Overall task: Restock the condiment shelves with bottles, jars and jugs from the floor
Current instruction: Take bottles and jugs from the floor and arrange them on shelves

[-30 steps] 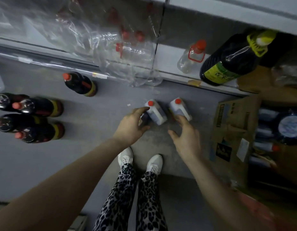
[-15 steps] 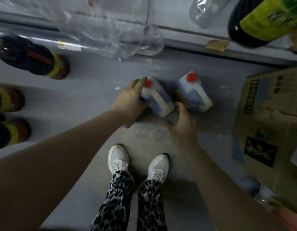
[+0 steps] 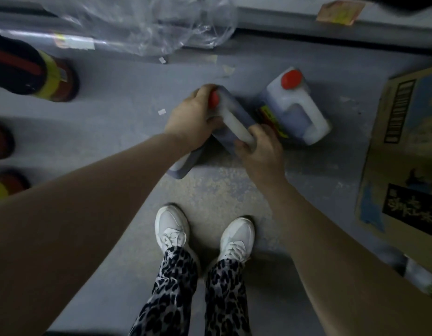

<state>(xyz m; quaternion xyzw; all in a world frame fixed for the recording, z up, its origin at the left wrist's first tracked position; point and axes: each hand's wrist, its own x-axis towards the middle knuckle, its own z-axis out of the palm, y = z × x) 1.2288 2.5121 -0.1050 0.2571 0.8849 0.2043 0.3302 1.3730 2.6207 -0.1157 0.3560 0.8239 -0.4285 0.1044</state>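
A white jug (image 3: 235, 123) with a red cap is grasped by both hands on the grey floor (image 3: 108, 122), a little short of the shelf base (image 3: 294, 27) that runs along the floor's far edge. The left hand (image 3: 192, 118) is curled round the neck beside the cap, and the right hand (image 3: 262, 151) is clenched round the near end of the pale handle. The jug is seen at a slant, cap toward the shelf; its lower end is blurred and partly hidden by the left wrist, so whether it rests on the floor cannot be told. A second jug (image 3: 297, 112) is stood just beside it on the right, untouched. Crumpled clear plastic wrap (image 3: 149, 25) is spread over the shelf base directly beyond the held jug, and a yellow tag (image 3: 339, 10) is stuck further right. The floor's right edge is taken up by a printed cardboard box (image 3: 403, 154). At the left edge a dark bottle (image 3: 28, 69) with a yellow band is stood, with more bottles (image 3: 3, 163) nearer, cut off by the frame. Paper scraps (image 3: 162, 112) are scattered near the left hand. White shoes (image 3: 172, 229) are planted just behind the jugs
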